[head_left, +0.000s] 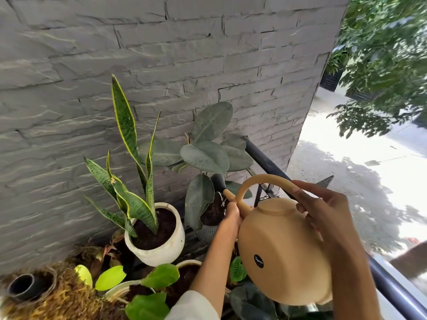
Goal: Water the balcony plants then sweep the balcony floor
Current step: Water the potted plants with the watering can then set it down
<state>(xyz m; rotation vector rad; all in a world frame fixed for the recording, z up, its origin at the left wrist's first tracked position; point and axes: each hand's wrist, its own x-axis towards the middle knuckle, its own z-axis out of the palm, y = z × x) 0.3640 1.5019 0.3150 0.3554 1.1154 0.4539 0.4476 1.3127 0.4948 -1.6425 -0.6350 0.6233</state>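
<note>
Two bare hands work a round, tan plastic watering can point(282, 255), tipped forward so its slim spout point(233, 199) points down at the dark soil of a broad-leaved rubber plant in a grey ribbed pot point(208, 232). The right hand point(323, 204) has its fingers curled round the arched tan handle point(261, 179) near the rear, carrying the weight; the left hand point(231, 215) cups the base of the spout, fingers wrapped round it to steady the aim. A thin trickle of water point(221, 199) shows at the spout tip, so the watering step looks to be in hand, with sweeping not yet begun; no broom is in view. Just beside, to the left, stands a snake plant in a white rounded pot point(171, 245), its soil dark, and nearer the camera sit light green leafy plants in pale pots point(159, 276). Next, I judge, the can should be levelled to stop the flow, then swung across to whichever neighbouring pot is unwatered, keeping the spout low over the soil and clear of the dark metal railing point(265, 160) behind
</note>
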